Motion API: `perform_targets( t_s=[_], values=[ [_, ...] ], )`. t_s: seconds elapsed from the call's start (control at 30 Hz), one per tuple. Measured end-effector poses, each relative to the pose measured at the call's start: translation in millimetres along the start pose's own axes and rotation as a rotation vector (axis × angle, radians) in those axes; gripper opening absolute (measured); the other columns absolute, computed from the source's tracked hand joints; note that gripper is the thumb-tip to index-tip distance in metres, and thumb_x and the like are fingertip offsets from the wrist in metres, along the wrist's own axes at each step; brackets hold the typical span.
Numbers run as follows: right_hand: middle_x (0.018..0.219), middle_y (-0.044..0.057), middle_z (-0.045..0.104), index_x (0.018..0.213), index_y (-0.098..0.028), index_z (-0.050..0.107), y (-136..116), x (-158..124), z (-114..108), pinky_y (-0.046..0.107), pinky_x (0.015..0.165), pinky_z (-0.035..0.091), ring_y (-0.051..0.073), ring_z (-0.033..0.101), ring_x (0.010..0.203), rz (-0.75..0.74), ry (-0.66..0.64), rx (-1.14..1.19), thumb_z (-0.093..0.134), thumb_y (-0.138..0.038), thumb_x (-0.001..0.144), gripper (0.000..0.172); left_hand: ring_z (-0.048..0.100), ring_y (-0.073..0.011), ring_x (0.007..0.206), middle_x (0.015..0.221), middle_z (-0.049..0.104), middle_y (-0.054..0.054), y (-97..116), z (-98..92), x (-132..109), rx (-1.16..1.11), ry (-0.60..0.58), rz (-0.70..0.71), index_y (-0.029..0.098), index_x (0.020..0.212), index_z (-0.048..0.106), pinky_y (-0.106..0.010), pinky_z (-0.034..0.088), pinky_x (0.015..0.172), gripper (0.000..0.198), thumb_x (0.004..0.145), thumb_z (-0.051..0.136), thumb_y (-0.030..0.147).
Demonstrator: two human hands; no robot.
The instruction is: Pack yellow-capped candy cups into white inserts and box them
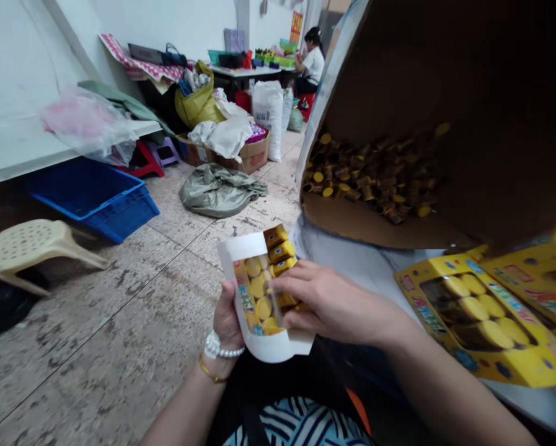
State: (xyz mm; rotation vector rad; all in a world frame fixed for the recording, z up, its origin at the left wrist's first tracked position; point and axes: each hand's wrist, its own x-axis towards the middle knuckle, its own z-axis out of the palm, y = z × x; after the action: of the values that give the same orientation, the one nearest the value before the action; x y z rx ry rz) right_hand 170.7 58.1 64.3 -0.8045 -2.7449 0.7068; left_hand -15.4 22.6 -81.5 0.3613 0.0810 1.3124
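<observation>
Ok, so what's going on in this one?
A person's left hand holds a white-edged box with yellow tubs in it. The right hand has its fingers at the tubs; whether it grips one is unclear. To the right, a carton lies open with loose tubs inside, and a yellow box sits nearby. Farther back, another person sits at a table.

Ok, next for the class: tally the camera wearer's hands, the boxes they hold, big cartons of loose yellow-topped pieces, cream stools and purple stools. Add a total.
Hands: 2 (left hand, right hand)
Held box: 1
Big carton: 1
Cream stool: 1
Purple stool: 1
Total: 6
</observation>
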Motion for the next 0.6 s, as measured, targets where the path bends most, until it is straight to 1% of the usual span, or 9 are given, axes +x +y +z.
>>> perform_targets(
  t_s=[0.03, 0.1, 0.2, 0.23, 0.27, 0.33, 0.4, 0.5, 0.6],
  values=[
    [0.112, 0.011, 0.073, 0.127, -0.019, 0.066, 5, 1, -3, 0.036, 0.091, 0.053, 0.023, 0.065, 0.105, -0.019, 0.026, 0.023, 0.069, -0.028, 0.09, 0.038, 0.057, -0.0315, 0.132, 0.131, 0.071, -0.006, 1, -0.7, 2, -0.028, -0.045, -0.023, 0.025, 0.129, 0.066, -0.053, 0.03, 0.12, 0.046, 0.096, 0.051, 0.053],
    [0.113, 0.008, 0.074, 0.125, -0.021, 0.068, 29, 6, -15, 0.031, 0.09, 0.052, 0.02, 0.067, 0.101, 0.045, 0.208, 0.043, 0.066, -0.036, 0.092, 0.036, 0.049, -0.033, 0.14, 0.138, 0.066, -0.008, 3, -0.1, 8, -0.087, -0.118, -0.088, 0.026, 0.134, 0.063, -0.056, 0.025, 0.122, 0.052, 0.098, 0.043, 0.058],
    [0.113, 0.005, 0.075, 0.117, -0.023, 0.072, 91, 20, -45, 0.028, 0.086, 0.052, 0.018, 0.069, 0.097, 0.484, 0.589, -0.107, 0.056, -0.041, 0.096, 0.032, 0.038, -0.0357, 0.146, 0.147, 0.058, -0.01, 9, 6.3, 22, -0.138, -0.199, -0.135, 0.027, 0.136, 0.061, -0.06, 0.021, 0.121, 0.058, 0.096, 0.038, 0.063],
    [0.114, 0.005, 0.074, 0.117, -0.023, 0.072, 113, 26, -55, 0.029, 0.088, 0.051, 0.019, 0.069, 0.099, 0.671, 0.679, -0.181, 0.052, -0.039, 0.098, 0.033, 0.037, -0.036, 0.146, 0.148, 0.057, -0.01, 11, 9.5, 26, -0.138, -0.225, -0.138, 0.028, 0.136, 0.062, -0.061, 0.02, 0.121, 0.058, 0.096, 0.038, 0.063],
    [0.118, 0.009, 0.073, 0.119, -0.019, 0.071, 134, 32, -63, 0.032, 0.092, 0.05, 0.023, 0.067, 0.105, 0.766, 0.724, -0.218, 0.05, -0.036, 0.098, 0.035, 0.037, -0.0361, 0.146, 0.148, 0.056, -0.009, 12, 12.8, 29, -0.133, -0.255, -0.135, 0.028, 0.136, 0.061, -0.061, 0.019, 0.121, 0.056, 0.096, 0.039, 0.062],
    [0.123, 0.017, 0.069, 0.121, -0.013, 0.07, 167, 42, -70, 0.038, 0.095, 0.049, 0.03, 0.065, 0.111, 0.878, 0.753, -0.241, 0.055, -0.028, 0.092, 0.036, 0.036, -0.0355, 0.147, 0.148, 0.056, -0.008, 15, 19.0, 33, -0.111, -0.3, -0.14, 0.03, 0.136, 0.061, -0.061, 0.018, 0.122, 0.054, 0.097, 0.04, 0.06],
    [0.125, 0.021, 0.067, 0.121, -0.012, 0.07, 187, 50, -66, 0.041, 0.094, 0.049, 0.033, 0.064, 0.112, 0.901, 0.739, -0.219, 0.06, -0.022, 0.085, 0.038, 0.033, -0.0347, 0.149, 0.148, 0.057, -0.008, 17, 24.0, 36, -0.079, -0.33, -0.151, 0.031, 0.138, 0.06, -0.06, 0.016, 0.122, 0.054, 0.098, 0.038, 0.06],
    [0.127, 0.018, 0.066, 0.116, -0.015, 0.071, 199, 53, -50, 0.039, 0.094, 0.048, 0.032, 0.063, 0.113, 0.888, 0.74, -0.18, 0.06, -0.018, 0.082, 0.036, 0.029, -0.0335, 0.151, 0.147, 0.058, -0.008, 19, 30.5, 38, -0.02, -0.322, -0.127, 0.03, 0.14, 0.058, -0.06, 0.014, 0.123, 0.056, 0.098, 0.036, 0.06],
    [0.122, 0.017, 0.068, 0.119, -0.014, 0.067, 197, 48, -43, 0.038, 0.093, 0.049, 0.03, 0.063, 0.112, 0.88, 0.783, -0.131, 0.057, -0.022, 0.086, 0.035, 0.03, -0.0338, 0.15, 0.148, 0.057, -0.006, 25, 38.6, 41, 0.035, -0.208, -0.096, 0.032, 0.14, 0.059, -0.059, 0.016, 0.123, 0.056, 0.096, 0.041, 0.062]
  ],
)
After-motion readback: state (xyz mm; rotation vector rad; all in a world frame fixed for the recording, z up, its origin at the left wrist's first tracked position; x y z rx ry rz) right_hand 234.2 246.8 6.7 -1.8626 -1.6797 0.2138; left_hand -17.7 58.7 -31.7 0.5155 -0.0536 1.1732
